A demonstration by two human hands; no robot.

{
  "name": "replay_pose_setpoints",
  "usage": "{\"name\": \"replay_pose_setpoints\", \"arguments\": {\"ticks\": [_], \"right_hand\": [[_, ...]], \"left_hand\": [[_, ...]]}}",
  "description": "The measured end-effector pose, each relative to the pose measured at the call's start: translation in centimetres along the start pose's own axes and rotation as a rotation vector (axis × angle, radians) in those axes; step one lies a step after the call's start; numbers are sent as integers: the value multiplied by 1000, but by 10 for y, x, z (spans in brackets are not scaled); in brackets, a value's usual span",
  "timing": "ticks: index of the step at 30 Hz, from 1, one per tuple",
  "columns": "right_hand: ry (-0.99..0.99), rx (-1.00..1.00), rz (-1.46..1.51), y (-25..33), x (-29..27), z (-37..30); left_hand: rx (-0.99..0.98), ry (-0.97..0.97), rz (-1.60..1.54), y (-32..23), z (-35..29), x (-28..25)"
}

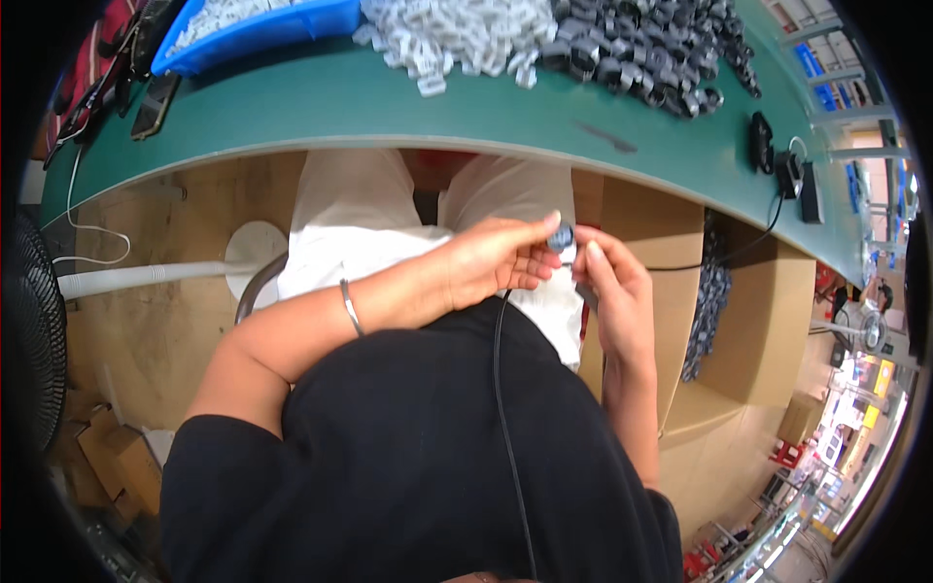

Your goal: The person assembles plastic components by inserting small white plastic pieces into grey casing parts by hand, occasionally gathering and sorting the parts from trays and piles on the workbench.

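Over my lap, just off the table's near edge, my two hands meet around a small dark grey plastic part (pixel 561 236). My left hand (pixel 496 257) pinches it between thumb and fingers, the other fingers curled below. My right hand (pixel 619 287) comes up close on the other side, thumb and forefinger brought together by the part. What lies between those right fingertips is too small to make out. On the green table (pixel 466 121) ahead lie a heap of pale grey plastic pieces (pixel 462 39) and a heap of dark grey and black ring-like parts (pixel 641 49).
A blue tray (pixel 262 41) of white pieces sits at the far left, near a phone (pixel 154 105). Small black devices (pixel 789 175) with a cable stand at the right. Below them is an open cardboard box (pixel 758 321) beside more dark parts (pixel 708 311). A fan (pixel 37 330) stands left.
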State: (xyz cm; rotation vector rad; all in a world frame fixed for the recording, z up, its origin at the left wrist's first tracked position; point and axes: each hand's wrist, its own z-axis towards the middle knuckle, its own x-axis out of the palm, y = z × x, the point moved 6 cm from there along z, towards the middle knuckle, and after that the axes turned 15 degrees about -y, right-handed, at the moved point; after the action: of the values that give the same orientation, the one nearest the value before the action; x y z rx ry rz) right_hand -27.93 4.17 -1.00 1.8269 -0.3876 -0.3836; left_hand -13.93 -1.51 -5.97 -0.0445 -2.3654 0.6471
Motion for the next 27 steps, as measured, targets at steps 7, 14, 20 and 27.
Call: {"name": "replay_pose_setpoints", "arguments": {"ticks": [7,14,20,27], "right_hand": [[20,81,24,-21,16,10],[102,160,18,-27,16,14],[-175,-510,-545,32,-12,-8],[-929,-627,-1257,75,-184,-15]], "left_hand": [[-184,-7,-126,17,6,-8],[12,-88,125,11,3,-8],[289,12,616,-10,-9,17],[1807,-251,1163,-134,-71,85]]}}
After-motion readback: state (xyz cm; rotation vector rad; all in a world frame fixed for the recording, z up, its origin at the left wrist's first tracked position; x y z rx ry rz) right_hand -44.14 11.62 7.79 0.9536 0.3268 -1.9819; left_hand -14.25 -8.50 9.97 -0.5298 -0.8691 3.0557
